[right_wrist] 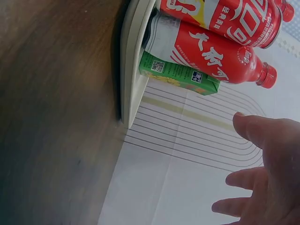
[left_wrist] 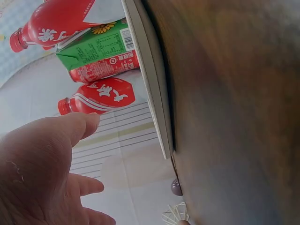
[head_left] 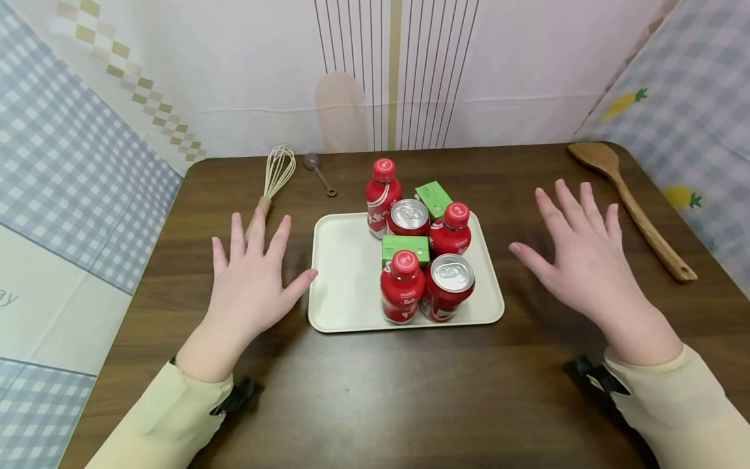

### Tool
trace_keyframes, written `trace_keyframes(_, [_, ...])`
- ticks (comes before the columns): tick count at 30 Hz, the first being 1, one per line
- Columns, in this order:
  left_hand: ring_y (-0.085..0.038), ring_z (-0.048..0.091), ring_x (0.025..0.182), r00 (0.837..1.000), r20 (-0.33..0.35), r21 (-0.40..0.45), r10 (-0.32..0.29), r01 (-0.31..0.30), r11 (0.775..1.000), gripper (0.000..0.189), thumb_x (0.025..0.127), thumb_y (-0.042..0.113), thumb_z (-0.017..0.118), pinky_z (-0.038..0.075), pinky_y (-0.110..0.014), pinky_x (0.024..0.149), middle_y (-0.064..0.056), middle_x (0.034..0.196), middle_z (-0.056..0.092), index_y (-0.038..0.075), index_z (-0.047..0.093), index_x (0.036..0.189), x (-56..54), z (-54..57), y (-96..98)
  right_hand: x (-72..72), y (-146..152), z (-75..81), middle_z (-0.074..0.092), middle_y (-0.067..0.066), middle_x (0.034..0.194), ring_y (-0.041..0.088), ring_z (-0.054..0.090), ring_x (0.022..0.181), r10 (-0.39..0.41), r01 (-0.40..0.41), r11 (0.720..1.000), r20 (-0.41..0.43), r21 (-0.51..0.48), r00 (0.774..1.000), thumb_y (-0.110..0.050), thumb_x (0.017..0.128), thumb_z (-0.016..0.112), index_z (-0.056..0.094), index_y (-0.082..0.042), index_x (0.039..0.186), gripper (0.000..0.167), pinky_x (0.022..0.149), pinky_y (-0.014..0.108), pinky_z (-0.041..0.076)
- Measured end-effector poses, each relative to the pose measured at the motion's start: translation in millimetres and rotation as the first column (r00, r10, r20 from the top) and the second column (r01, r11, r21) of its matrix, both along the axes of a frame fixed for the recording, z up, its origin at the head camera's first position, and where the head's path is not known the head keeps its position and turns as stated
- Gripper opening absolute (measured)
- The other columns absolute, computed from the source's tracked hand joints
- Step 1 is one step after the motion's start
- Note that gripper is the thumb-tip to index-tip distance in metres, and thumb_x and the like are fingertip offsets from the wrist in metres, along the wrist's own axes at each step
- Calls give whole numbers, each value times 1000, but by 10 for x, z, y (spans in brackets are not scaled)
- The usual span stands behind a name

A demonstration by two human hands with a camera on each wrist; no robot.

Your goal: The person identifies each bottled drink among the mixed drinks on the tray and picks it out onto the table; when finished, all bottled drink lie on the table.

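A cream tray (head_left: 342, 280) lies mid-table, its right part crowded with drinks. Red-capped bottles stand at the back (head_left: 383, 195), the right (head_left: 451, 231) and the front (head_left: 402, 290). Two red cans with silver lids, one at the back (head_left: 409, 216) and one at the front (head_left: 448, 286), stand among them, with two green cartons, one in the middle (head_left: 405, 247) and one at the back (head_left: 433, 197). My left hand (head_left: 249, 286) spreads its fingers beside the tray's left edge, thumb tip near the rim. To the right of the tray, my right hand (head_left: 588, 260) has its fingers spread, holding nothing.
A whisk (head_left: 277, 179) lies at the back left, its handle partly behind my left fingers. Next to it is a small brown measuring spoon (head_left: 319, 174). A wooden spatula (head_left: 635, 208) lies along the right side. Patterned cloth (head_left: 252, 71) hangs behind the table.
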State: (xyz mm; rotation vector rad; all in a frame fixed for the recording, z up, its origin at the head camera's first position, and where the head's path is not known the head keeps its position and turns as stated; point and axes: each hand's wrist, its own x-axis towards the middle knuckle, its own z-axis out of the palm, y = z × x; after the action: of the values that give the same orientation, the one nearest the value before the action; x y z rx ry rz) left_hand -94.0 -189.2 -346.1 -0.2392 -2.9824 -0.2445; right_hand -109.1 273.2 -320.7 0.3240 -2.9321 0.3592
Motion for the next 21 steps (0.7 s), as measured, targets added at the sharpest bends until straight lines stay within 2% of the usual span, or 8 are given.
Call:
trace_keyframes(5, [-50, -3, 157, 1000, 16, -30, 0, 1, 1000, 92, 93, 71, 53, 3, -83, 116, -11, 174, -4, 21, 25, 166, -21, 23, 15, -11, -41, 25, 14, 22, 171, 42, -3, 159, 3, -3, 1000, -6, -3, 1000, -52, 97, 65, 28, -9, 163, 87, 123, 71, -11])
trace_keyframes(12, [-54, 3, 155, 1000, 15, -17, -2, 3, 1000, 92, 94, 72, 52, 9, -84, 115, -21, 171, 12, 23, 22, 166, -156, 75, 32, -83, -149, 114, 25, 23, 168, 43, 10, 158, 57, -62, 997, -94, -44, 994, -44, 95, 71, 39, -6, 158, 81, 125, 70, -2])
trace_keyframes(17, [-56, 3, 155, 999, 46, -9, -4, 5, 1000, 93, 94, 70, 52, 12, -83, 115, -24, 170, 12, 23, 19, 167, -260, 85, 71, -149, -256, 182, 31, 25, 164, 44, 17, 156, 101, -109, 992, -112, -65, 989, -38, 93, 75, 44, -5, 155, 77, 126, 70, 4])
trace_keyframes(21, [-53, 3, 156, 997, 78, 1, -10, 10, 1000, 94, 94, 69, 54, 13, -82, 116, -25, 170, 12, 23, 17, 167, -343, 70, 128, -162, -371, 278, 41, 21, 159, 44, 30, 150, 146, -161, 976, -111, -146, 983, -27, 92, 76, 54, -6, 148, 63, 120, 71, 21])
